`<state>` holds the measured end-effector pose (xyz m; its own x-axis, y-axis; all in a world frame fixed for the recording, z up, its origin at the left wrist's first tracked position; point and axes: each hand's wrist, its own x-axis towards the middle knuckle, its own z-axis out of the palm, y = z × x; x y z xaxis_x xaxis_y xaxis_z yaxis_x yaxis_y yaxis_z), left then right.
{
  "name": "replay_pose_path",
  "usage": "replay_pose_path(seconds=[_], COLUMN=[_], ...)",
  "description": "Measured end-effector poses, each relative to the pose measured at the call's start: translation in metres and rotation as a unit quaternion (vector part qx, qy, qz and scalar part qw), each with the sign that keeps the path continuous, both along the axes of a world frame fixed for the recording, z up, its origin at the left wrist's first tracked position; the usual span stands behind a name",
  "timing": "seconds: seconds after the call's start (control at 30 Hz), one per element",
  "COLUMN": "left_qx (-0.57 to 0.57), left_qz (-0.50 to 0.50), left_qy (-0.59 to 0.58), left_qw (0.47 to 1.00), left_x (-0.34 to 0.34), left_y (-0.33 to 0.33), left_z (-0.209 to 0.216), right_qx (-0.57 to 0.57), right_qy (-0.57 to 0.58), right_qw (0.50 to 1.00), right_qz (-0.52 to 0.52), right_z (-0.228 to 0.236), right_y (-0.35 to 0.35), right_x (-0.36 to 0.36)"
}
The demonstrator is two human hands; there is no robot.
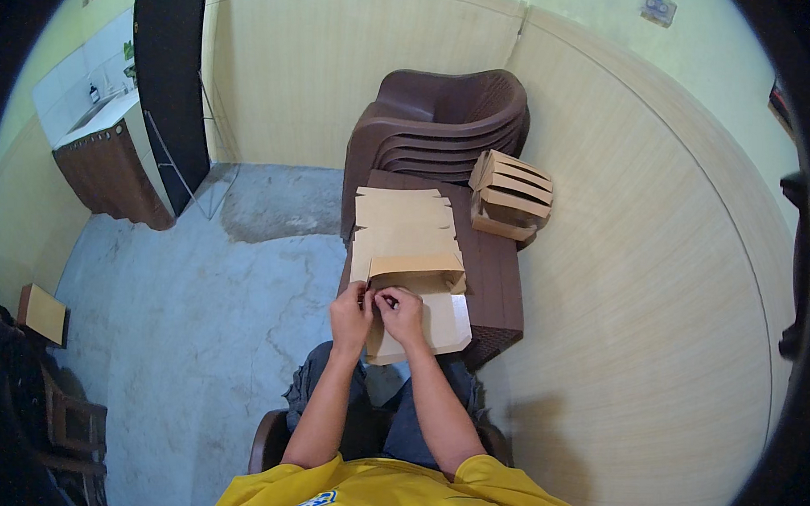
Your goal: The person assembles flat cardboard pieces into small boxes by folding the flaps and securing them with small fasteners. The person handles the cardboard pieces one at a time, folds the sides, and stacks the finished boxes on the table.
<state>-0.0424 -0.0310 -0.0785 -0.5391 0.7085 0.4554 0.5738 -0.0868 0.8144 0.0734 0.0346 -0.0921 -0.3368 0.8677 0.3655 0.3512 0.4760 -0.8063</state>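
Note:
A partly folded cardboard box [404,219] lies on a brown woven-look table [488,296] in front of me. Its long flat panel stretches away from me, while a crosswise wall stands up near its middle. At the left end of that wall, my left hand [352,317] pinches the cardboard with bent fingers. Close beside it, my right hand [401,315] is curled with its fingertips at the same corner. The fingers cover the corner itself, so the small flap there is mostly hidden. The box's near part has a pale, shiny inner side.
Several folded cardboard boxes [512,196] are stacked at the table's far right, close to the wood-panelled wall [637,261]. Stacked brown plastic chairs [445,121] stand behind the table. Far left are a sink counter [106,122] with a brown curtain and a black door [168,75].

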Motion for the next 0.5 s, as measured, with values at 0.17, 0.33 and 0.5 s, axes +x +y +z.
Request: replay_pose_path(seconds=[0.17,0.33,0.5], left_qx=[0.007,-0.003,-0.03], left_qz=[0.022,-0.039,-0.051], left_qy=[0.067,0.046,-0.036], left_qw=[0.997,0.998,0.998], left_x=[0.001,0.004,0.01], left_y=[0.005,0.001,-0.013], left_z=[-0.007,0.001,0.001], right_qx=[-0.021,0.045,0.021], right_qy=[-0.031,-0.072,-0.079], right_qw=[0.999,0.995,0.994], right_qz=[0.006,-0.055,-0.07], right_z=[0.003,-0.015,-0.013], right_y=[0.003,0.026,0.024], right_x=[0.004,-0.002,0.002])
